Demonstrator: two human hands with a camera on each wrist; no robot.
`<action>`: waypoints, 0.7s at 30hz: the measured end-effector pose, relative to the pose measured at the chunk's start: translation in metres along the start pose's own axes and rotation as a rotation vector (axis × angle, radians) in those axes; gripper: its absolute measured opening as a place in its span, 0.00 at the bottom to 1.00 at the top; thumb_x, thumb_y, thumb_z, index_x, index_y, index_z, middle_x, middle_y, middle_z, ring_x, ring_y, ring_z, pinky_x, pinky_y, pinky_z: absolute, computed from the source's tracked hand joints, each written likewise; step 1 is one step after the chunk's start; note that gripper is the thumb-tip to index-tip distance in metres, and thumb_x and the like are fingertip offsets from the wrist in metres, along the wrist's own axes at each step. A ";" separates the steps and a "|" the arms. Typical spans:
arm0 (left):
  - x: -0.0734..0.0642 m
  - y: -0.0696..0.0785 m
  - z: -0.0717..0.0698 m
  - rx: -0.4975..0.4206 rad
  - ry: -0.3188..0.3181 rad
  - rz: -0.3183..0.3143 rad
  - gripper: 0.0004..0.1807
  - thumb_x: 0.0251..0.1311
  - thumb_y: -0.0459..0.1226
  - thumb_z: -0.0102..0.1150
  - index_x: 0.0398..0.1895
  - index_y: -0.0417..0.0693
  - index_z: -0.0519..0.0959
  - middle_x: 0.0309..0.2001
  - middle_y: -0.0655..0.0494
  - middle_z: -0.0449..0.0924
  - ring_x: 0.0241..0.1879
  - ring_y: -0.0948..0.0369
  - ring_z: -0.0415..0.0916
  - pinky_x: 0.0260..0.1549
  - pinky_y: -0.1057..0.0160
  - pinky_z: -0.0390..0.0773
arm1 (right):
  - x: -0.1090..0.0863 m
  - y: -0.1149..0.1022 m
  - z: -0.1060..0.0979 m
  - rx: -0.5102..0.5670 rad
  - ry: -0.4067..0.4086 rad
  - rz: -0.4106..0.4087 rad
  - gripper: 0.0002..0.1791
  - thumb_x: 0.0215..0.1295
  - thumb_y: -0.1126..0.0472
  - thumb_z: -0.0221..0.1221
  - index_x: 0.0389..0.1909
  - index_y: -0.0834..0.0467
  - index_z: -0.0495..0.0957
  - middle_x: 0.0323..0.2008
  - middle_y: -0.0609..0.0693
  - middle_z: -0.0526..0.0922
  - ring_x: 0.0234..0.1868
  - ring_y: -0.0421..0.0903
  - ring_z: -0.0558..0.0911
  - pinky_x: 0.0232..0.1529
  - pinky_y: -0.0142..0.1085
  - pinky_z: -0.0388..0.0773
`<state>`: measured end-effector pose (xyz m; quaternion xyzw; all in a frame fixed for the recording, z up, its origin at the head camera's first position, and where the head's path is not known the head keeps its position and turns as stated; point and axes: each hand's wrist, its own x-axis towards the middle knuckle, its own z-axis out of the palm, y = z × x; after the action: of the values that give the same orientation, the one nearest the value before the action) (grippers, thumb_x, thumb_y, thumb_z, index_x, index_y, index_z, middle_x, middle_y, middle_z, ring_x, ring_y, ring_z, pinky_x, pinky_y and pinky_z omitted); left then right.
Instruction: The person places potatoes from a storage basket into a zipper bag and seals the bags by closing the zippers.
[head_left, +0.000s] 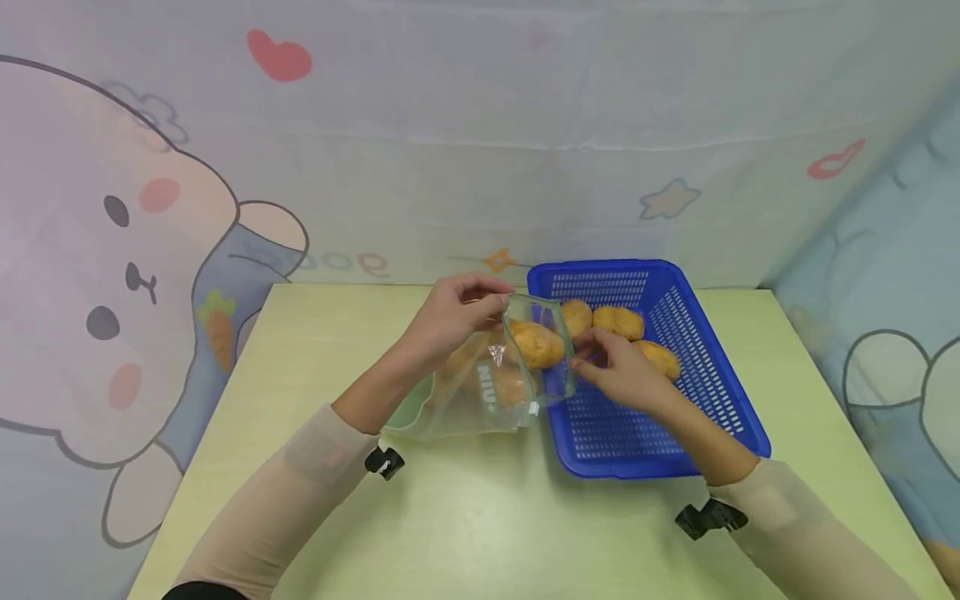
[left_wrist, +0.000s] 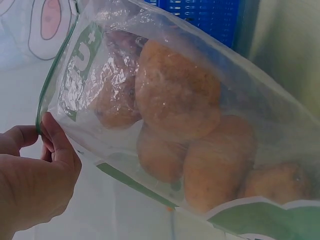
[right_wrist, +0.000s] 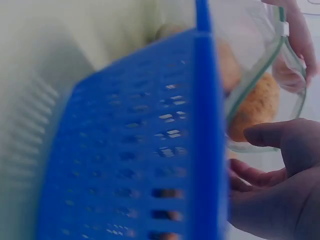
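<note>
A clear zip bag (head_left: 450, 417) with green trim lies on the table, its mouth facing the blue basket. Several potatoes (left_wrist: 177, 90) show through its plastic. My left hand (head_left: 465, 312) pinches the bag's zip edge between thumb and fingers. Just inside the mouth sits one potato (head_left: 537, 345), partly seen through the plastic. My right hand (head_left: 626, 367) is over the basket, fingertips right at the bag's rim. In the right wrist view, a gap shows between the thumb (right_wrist: 265, 134) and the bent fingers, with the rim close to the thumb.
The blue perforated basket (head_left: 731, 408) stands to the right of the bag and holds a few potatoes (head_left: 618, 321). Under both is a pale green table (head_left: 465, 533). A printed cloth (head_left: 450, 167) hangs behind the table's far edge.
</note>
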<state>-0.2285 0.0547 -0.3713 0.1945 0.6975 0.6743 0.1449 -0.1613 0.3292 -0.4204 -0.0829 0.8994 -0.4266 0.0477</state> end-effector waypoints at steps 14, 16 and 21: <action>-0.006 0.013 -0.022 0.394 0.078 0.057 0.07 0.73 0.37 0.62 0.48 0.47 0.86 0.40 0.52 0.88 0.36 0.53 0.88 0.39 0.56 0.88 | 0.008 -0.005 0.007 0.299 0.029 0.077 0.07 0.75 0.68 0.59 0.48 0.67 0.75 0.35 0.59 0.80 0.33 0.52 0.83 0.40 0.43 0.88; -0.007 0.020 -0.029 0.457 0.084 0.064 0.08 0.74 0.38 0.61 0.48 0.46 0.86 0.38 0.50 0.88 0.35 0.52 0.88 0.36 0.55 0.86 | 0.011 -0.011 0.004 0.313 0.053 0.057 0.07 0.75 0.69 0.59 0.47 0.68 0.75 0.35 0.60 0.80 0.32 0.51 0.83 0.38 0.42 0.89; -0.015 0.045 -0.048 0.533 0.060 0.044 0.11 0.74 0.38 0.59 0.50 0.42 0.84 0.37 0.48 0.86 0.34 0.51 0.87 0.34 0.55 0.85 | 0.018 -0.034 -0.012 0.292 0.099 -0.023 0.07 0.75 0.68 0.60 0.46 0.69 0.77 0.35 0.61 0.81 0.29 0.52 0.84 0.34 0.38 0.88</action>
<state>-0.2343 0.0058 -0.3251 0.2209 0.8499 0.4754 0.0534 -0.1767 0.3133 -0.3867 -0.0640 0.8280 -0.5569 0.0098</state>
